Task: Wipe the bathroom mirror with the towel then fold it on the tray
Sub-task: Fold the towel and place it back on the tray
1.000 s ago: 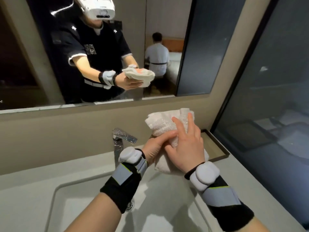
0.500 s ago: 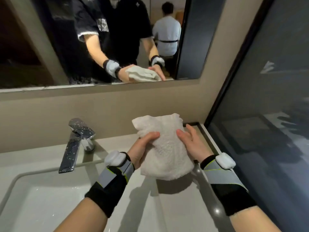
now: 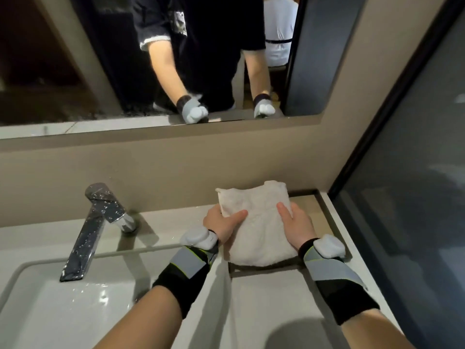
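Observation:
A white towel [image 3: 259, 222], folded into a thick rectangle, is held low over a dark-rimmed tray [image 3: 324, 212] on the counter at the right. My left hand [image 3: 221, 222] grips the towel's left edge with the thumb on top. On the right side of the towel my right hand [image 3: 297, 225] presses with fingers over the top. Whether the towel's near edge touches the tray I cannot tell. The mirror [image 3: 100, 59] fills the wall above and reflects my arms and wristbands.
A chrome tap [image 3: 95, 227] with water drops stands left of the towel over a white basin [image 3: 63, 311]. A dark glass partition [image 3: 415, 197] closes the right side. A second person in a white shirt [image 3: 279, 28] shows in the mirror.
Both hands have lowered the towel from chest height down and to the right over the tray. The view has tilted down, so the mirror now shows only arms.

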